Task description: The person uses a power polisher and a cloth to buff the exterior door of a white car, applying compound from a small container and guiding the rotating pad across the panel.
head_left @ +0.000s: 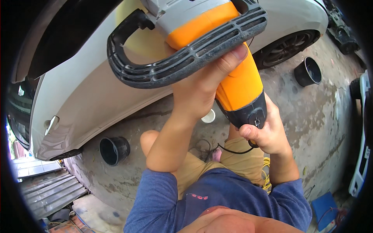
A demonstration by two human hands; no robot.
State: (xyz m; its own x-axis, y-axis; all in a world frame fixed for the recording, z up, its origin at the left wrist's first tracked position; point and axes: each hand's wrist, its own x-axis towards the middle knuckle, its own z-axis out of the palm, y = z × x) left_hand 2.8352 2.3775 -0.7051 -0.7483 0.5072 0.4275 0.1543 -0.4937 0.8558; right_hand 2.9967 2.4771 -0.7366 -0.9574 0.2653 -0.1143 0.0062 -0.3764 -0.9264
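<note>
An orange, grey and black power polisher (243,87) is held up in front of me, tilted toward a white car (105,73). My left hand (206,83) is closed round the machine behind its ribbed black loop handle (190,58), thumb lying up against the handle. The right hand (270,130) wraps the black rear end, thumb near its switch, where a black cord (235,152) comes out. Beyond the handle, a pale yellow round pad (145,42) shows partly against the car's side; whether it touches the panel I cannot tell.
Black buckets stand on the stained concrete floor, one at left (114,151) and one at right (307,72). A small white tub (208,116) sits below the polisher. Yellow hose or cable (266,174) lies beside my leg. A car wheel (288,48) is ahead; a bumper-like white part (361,136) stands right.
</note>
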